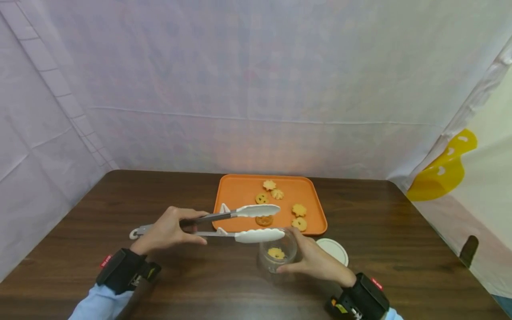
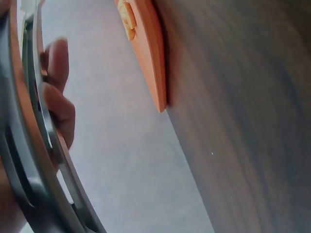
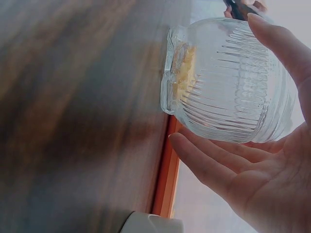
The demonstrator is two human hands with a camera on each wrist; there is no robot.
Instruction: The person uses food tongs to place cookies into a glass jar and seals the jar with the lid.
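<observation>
Table (image 1: 212,293): dark wood grain running right across, rounded at the far corners!
Back cloth (image 1: 248,80): pale, faintly checked, a crease cutting straight across.
Left cloth (image 1: 36,191): whitish, creased, meeting the back at a ladder-like band (image 1: 56,82).
Right cloth (image 1: 490,191): and there's a bright yellow shape (image 1: 432,186), pierced with holes!
Dark patch (image 1: 469,251): rounded, low beside the table's right edge.

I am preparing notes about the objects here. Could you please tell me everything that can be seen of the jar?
The jar is clear, apparently glass, with a rounded, ribbed body and a narrower foot. It is open and about upright, with a yellow cookie at the bottom. The right hand holds it near the front edge of the orange tray; whether its foot rests on the brown table, I cannot tell.
</observation>
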